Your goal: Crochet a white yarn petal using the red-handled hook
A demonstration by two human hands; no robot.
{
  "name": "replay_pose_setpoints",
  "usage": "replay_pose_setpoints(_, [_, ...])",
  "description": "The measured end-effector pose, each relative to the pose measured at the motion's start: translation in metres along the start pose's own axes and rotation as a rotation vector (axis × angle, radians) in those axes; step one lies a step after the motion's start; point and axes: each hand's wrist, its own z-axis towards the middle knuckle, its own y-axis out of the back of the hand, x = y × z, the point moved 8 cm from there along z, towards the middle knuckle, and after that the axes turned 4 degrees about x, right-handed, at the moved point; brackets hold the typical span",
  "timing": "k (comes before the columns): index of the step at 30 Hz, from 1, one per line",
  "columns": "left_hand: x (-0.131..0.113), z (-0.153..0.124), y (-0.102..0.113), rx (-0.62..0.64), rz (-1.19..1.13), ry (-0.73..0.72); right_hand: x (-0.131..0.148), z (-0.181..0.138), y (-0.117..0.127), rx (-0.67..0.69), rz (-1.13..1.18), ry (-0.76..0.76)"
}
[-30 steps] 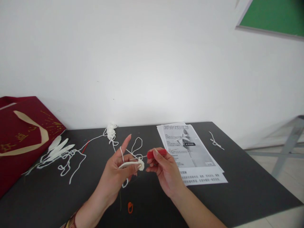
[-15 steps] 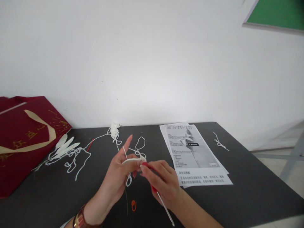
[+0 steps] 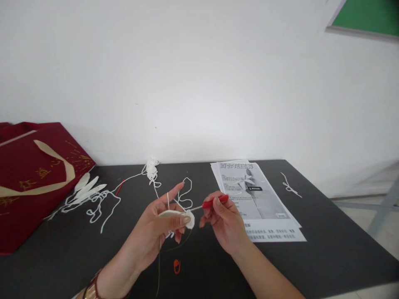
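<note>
My left hand (image 3: pixel 162 226) pinches a small white crocheted piece (image 3: pixel 189 219) between thumb and fingers, with white yarn (image 3: pixel 168 200) looped over the raised forefinger. My right hand (image 3: pixel 225 220) grips a crochet hook by its red handle (image 3: pixel 215 201), and the thin metal tip points left into the white piece. Both hands hover just above the black table (image 3: pixel 327 245), near its middle. The yarn trails back to a small tangle (image 3: pixel 152 168) at the table's far edge.
A dark red bag with a beige strap (image 3: pixel 28 178) lies at the left. White crocheted petals and loose yarn (image 3: pixel 89 195) lie beside it. Printed instruction sheets (image 3: pixel 258 201) sit right of my hands, a knotted yarn scrap (image 3: pixel 289 187) farther right, an orange stitch marker (image 3: pixel 176 266) near the front.
My right hand has swung the hook from pointing down and toward me back up to level, its tip again at the white piece. The left hand kept its hold.
</note>
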Motion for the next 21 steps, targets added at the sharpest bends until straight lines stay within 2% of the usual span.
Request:
replay_pose_setpoints(14, [-0.003, -0.003, 0.002, -0.050, 0.131, -0.032, 0.037, -0.011, -0.002, 0.076, -0.331, 0.236])
replay_pose_setpoints(18, [-0.003, -0.004, -0.001, -0.026, 0.132, -0.022, 0.029, -0.008, 0.002, 0.016, -0.282, 0.189])
replay_pose_setpoints(21, [-0.002, -0.004, -0.004, -0.014, 0.087, -0.002, 0.009, -0.004, 0.006, -0.051, -0.153, 0.041])
